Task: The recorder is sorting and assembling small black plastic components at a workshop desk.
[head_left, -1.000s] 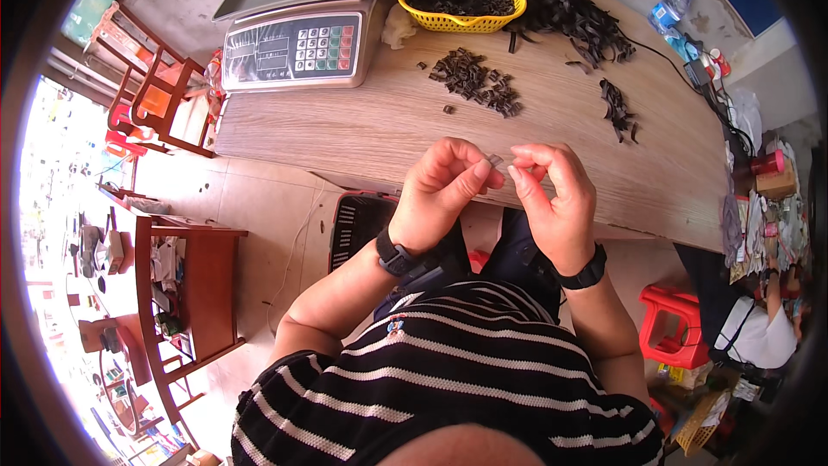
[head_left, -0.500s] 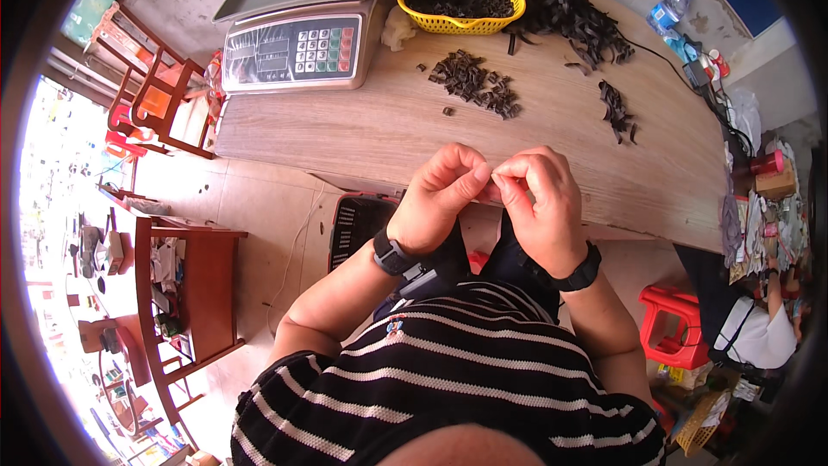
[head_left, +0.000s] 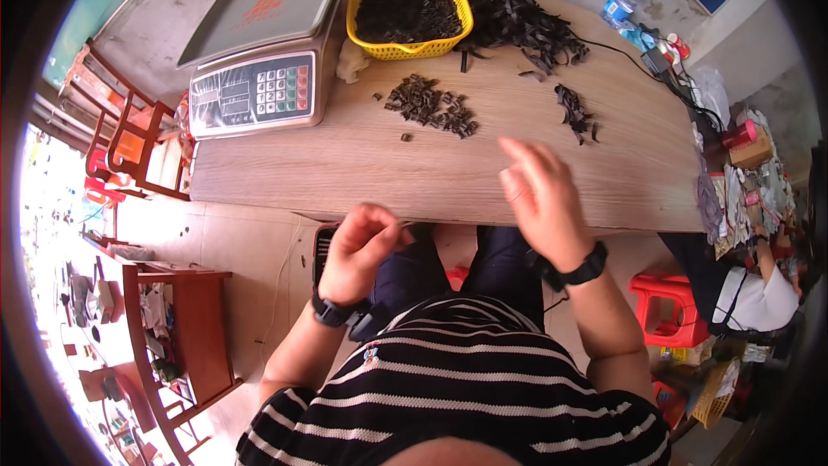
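Note:
My left hand (head_left: pixel 358 252) is near my lap, just off the table's near edge. Its fingers are curled with thumb and forefinger drawn together, and whatever they may hold is too small to make out. Over the near part of the wooden table (head_left: pixel 345 174), my right hand (head_left: pixel 545 203) is open, its fingers stretched forward. Beyond the hands lies a loose pile of short, dark folded pieces (head_left: pixel 427 105). A smaller bunch of dark strips (head_left: pixel 571 110) lies farther right, past my right fingertips.
A digital scale (head_left: pixel 253 91) stands at the table's left. Next to it, a yellow basket (head_left: pixel 412 50) holds dark pieces, with a heap of black strips (head_left: pixel 513 17) alongside. A plastic bottle (head_left: pixel 623 2) and a black cable stand at the back right. A red stool (head_left: pixel 668 306) is on the floor.
My hands, fingertips together before, have parted. The left has drawn back left toward my lap; the right has opened and reaches over the table. The view has shifted.

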